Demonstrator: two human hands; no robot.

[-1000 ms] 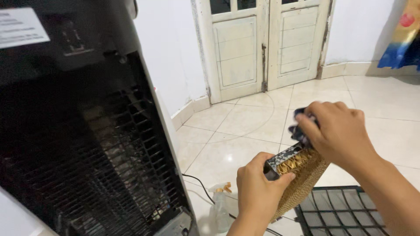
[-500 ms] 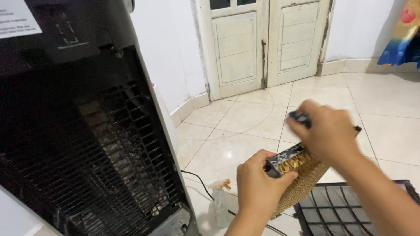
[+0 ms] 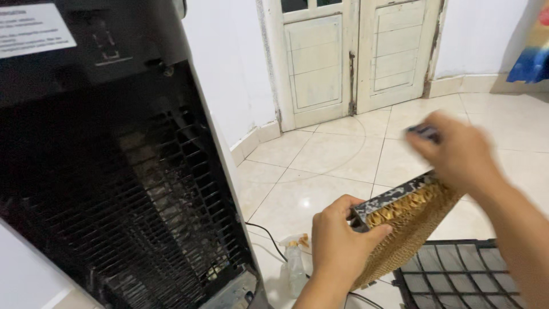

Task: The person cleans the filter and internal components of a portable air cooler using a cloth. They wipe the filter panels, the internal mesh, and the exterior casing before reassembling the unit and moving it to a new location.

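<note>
My left hand [image 3: 338, 240] grips the near end of a brown honeycomb cooling pad [image 3: 404, 228] with a stained dark top frame. It holds the pad upright above the floor. My right hand [image 3: 457, 150] is blurred at the far end of the pad's top edge. Its fingers are closed on a small dark blue cloth [image 3: 424, 133].
A tall black air cooler [image 3: 108, 166] with its rear grille exposed fills the left. A clear spray bottle [image 3: 295, 262] and a black cable [image 3: 269, 243] lie on the tiled floor. A dark grille panel [image 3: 457, 274] lies bottom right. White double doors [image 3: 354, 57] stand behind.
My right hand has slid with the cloth along the pad's top edge, from near my left hand to the far end. My left hand has stayed on the pad.
</note>
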